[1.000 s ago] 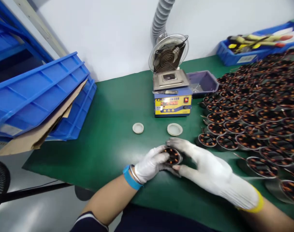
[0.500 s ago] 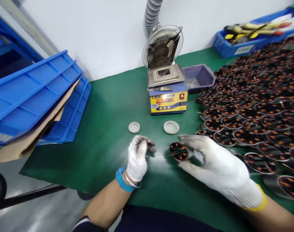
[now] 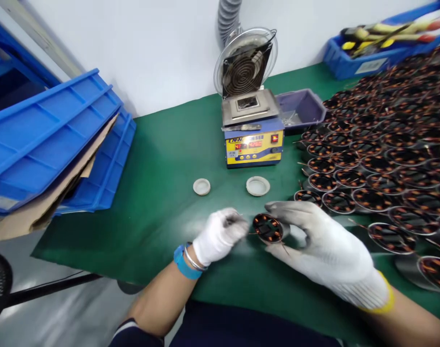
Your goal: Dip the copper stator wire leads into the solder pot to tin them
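Note:
My right hand (image 3: 321, 241), in a white glove with grey fingertips, grips a motor stator (image 3: 268, 228) between thumb and fingers. This stator is a short metal cylinder with copper windings around a dark core, its open end tilted toward me. A thin copper wire lead (image 3: 252, 233) sticks out from its left side. My left hand (image 3: 222, 236), also gloved, has its fingers pinched together at the tip of that lead. Blur hides exactly how the fingertips meet it. Two small white dishes, a left one (image 3: 201, 186) and a right one (image 3: 257, 186), lie beyond my hands.
Rows of similar stators (image 3: 375, 197) crowd the right side of the green table (image 3: 158, 193). A yellow-and-blue heated pot unit (image 3: 254, 144) stands behind the dishes, beside a purple bin (image 3: 303, 108). Blue crates (image 3: 57, 140) lean at left; a blue tool bin (image 3: 357, 65) holds pliers.
My left hand has moved right and its fingertips have come up to the stator's wire lead. My right hand keeps the stator in nearly the same place.

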Action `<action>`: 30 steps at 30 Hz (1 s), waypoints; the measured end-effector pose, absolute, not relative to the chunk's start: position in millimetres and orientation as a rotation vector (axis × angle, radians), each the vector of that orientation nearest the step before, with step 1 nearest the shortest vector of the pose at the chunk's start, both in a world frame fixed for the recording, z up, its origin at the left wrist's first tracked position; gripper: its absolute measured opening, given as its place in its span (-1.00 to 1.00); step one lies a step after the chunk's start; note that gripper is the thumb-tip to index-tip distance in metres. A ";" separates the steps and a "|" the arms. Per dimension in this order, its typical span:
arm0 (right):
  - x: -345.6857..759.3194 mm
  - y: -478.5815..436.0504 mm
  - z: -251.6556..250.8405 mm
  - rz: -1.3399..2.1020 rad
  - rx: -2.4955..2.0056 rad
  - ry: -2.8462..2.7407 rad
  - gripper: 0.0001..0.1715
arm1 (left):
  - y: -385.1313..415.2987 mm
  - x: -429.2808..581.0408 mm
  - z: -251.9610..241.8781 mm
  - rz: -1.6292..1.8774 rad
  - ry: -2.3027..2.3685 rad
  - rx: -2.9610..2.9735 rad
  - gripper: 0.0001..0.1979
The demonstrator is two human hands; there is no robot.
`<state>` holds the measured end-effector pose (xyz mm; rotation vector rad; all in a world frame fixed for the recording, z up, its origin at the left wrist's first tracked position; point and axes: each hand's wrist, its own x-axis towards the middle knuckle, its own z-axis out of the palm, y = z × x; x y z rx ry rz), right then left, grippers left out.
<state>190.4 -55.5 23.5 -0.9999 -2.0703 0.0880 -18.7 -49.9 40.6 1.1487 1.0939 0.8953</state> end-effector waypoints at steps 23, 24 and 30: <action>192.4 -34.5 54.5 0.450 -2.090 -1.943 -0.34 | -33.6 -12.3 13.0 1.265 1.316 1.000 -0.66; 190.9 -27.9 59.9 0.419 -2.224 -1.944 -0.34 | -32.5 -9.9 10.4 1.238 1.291 1.002 -0.66; 185.4 11.5 68.4 0.323 -2.310 -2.200 -0.41 | -25.0 -8.3 4.2 1.262 1.233 0.900 -0.68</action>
